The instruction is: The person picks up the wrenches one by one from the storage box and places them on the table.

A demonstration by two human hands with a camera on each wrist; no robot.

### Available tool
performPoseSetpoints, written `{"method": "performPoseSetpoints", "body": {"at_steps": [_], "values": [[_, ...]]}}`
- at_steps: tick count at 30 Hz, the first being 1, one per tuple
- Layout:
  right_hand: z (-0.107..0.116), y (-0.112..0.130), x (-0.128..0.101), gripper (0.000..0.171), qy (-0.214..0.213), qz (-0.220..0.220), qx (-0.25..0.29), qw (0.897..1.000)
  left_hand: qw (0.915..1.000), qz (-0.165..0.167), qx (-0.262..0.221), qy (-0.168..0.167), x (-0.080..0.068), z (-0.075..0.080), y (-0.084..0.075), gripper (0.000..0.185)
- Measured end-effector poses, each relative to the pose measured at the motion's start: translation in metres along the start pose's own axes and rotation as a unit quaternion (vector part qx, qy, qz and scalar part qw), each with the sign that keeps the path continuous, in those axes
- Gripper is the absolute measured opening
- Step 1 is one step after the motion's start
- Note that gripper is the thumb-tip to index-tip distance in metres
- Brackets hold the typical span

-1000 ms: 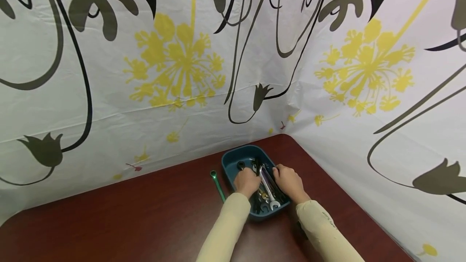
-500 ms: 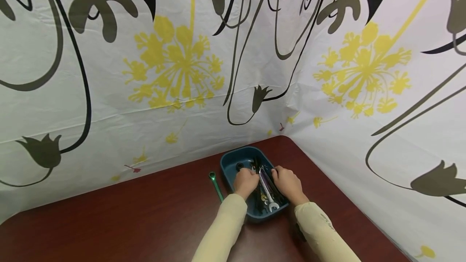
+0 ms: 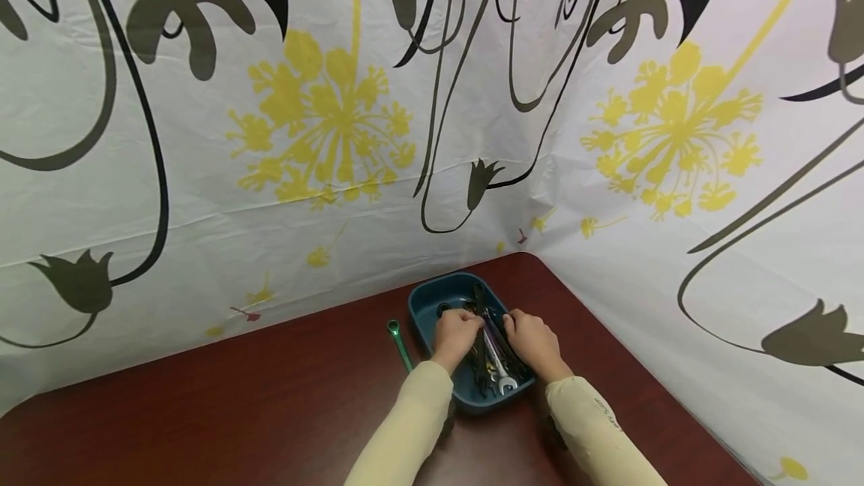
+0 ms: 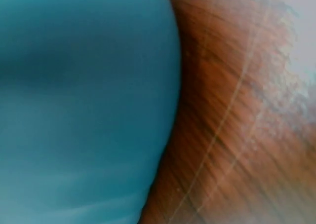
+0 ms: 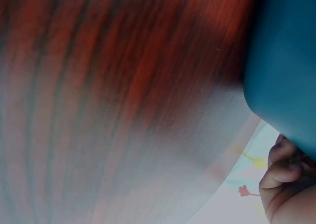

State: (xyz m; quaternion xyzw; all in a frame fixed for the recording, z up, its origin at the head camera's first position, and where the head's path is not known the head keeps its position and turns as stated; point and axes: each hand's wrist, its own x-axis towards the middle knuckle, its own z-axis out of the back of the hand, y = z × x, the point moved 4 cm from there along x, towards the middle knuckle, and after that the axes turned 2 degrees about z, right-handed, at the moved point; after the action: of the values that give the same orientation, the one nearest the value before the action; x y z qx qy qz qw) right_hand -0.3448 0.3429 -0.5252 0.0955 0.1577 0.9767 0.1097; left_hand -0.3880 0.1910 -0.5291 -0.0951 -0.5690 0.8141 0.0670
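A blue plastic bin (image 3: 432, 295) holding several wrenches sits near the table's far corner. My left hand (image 3: 457, 337) is over the bin, its thumb and fingertips pinching a long black wrench (image 3: 481, 366); part of the wrench is behind the fingers. Beside it lies a silver open-ended wrench (image 3: 497, 363) among other tools. With curled fingers, my right hand (image 3: 533, 340) grips the bin's right rim. The right wrist view shows that hand (image 5: 282, 177) at the bin wall (image 5: 286, 61). Only the bin's outer side (image 4: 89, 115) and tabletop appear in the left wrist view.
A green ratcheting wrench (image 3: 400, 343) lies on the dark red table (image 3: 236, 403), left of the bin and partly behind the left forearm. White flower-printed sheeting (image 3: 337, 231) hangs along the table's back and right edges.
My left hand has shifted slightly left, with the black wrench now showing more plainly above and below its fingers. The right hand stays on the rim.
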Motion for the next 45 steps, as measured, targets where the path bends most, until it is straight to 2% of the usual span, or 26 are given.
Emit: {"method": "performPoseSetpoints", "body": {"at_steps": [4,21,28,36,45], "values": [[0.001,-0.001,0.0,0.034,-0.004,0.001,0.001,1.0,0.9993,-0.013,-0.034,-0.001,0.0,0.0,-0.002,0.014],[-0.004,0.0,-0.001,0.035,0.01,-0.002,0.009,1.0,0.9926,0.005,-0.12,0.02,-0.004,0.005,0.0,0.026],[-0.004,-0.001,-0.001,0.035,0.013,-0.004,0.006,1.0,0.9894,-0.023,-0.14,0.032,-0.011,0.01,-0.012,0.025],[0.004,-0.002,0.003,0.038,0.017,-0.004,0.011,1.0,0.9856,-0.051,-0.157,0.037,-0.016,0.031,-0.029,0.025],[0.0,0.0,0.0,0.04,0.03,0.003,0.013,0.999,0.9873,-0.038,-0.153,0.019,-0.021,0.057,-0.023,0.03]]}}
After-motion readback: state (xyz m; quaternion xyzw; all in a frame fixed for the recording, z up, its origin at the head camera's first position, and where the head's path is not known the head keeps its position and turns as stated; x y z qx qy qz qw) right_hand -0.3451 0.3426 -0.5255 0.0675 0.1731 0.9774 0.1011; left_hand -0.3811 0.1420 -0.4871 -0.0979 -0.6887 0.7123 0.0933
